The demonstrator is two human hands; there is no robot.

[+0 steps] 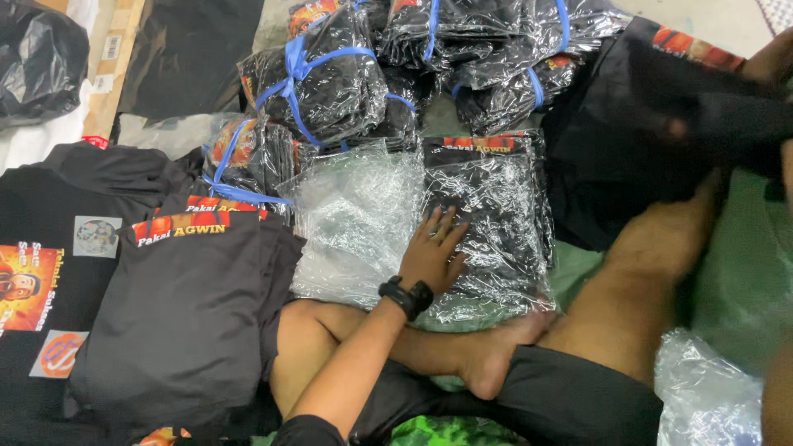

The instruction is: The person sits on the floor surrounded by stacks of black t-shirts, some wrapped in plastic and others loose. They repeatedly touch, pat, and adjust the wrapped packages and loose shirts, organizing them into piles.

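Note:
My left hand [434, 252], with a black watch on the wrist, lies flat with its fingers spread on a black shirt packed in a clear plastic bag [496, 206]. This bagged shirt tops a small stack in front of my crossed legs. Beside it on the left lies a pile of empty clear bags [355, 215]. At the upper right my right hand [756, 70] is blurred and mostly wrapped in a folded black shirt [644, 124] with an orange printed strip, which it holds above the floor.
Bundles of bagged shirts tied with blue tape [322, 83] fill the back. A stack of unbagged black shirts [182, 314] sits at my left. More clear plastic [710, 396] lies at the lower right on a green mat [743, 272].

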